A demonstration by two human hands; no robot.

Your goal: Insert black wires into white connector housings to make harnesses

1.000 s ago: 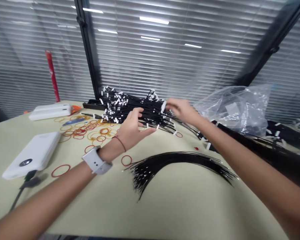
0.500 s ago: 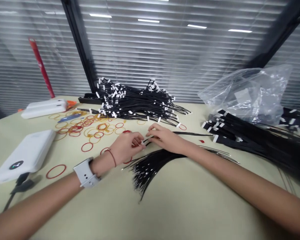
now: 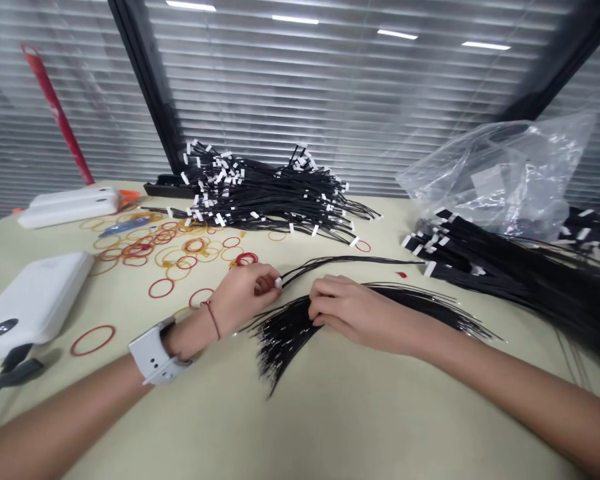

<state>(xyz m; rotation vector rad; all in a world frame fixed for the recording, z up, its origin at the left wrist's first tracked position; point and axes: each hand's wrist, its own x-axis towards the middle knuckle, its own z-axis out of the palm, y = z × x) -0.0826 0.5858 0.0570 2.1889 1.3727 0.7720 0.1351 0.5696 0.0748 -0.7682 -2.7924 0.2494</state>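
My left hand [image 3: 247,293] pinches a small white connector [image 3: 279,283] between thumb and fingertips. From the connector several thin black wires [image 3: 330,260] run off to the right across the table. My right hand [image 3: 350,310] is closed at the spread of loose black wires [image 3: 285,333], its fingertips down among them. These wires have bare shiny tips and fan out at the left end. How many wires the right fingers grip is hidden.
A pile of black cables with white connectors [image 3: 275,193] lies at the back. Rubber bands [image 3: 161,288] are scattered on the left, near white power banks [image 3: 40,293]. More black cables [image 3: 520,273] and a clear plastic bag [image 3: 500,177] are on the right.
My right hand has left the connector area and moved right and down onto the loose wires. My left hand still pinches the connector, now apart from the right hand. The view has shifted slightly.
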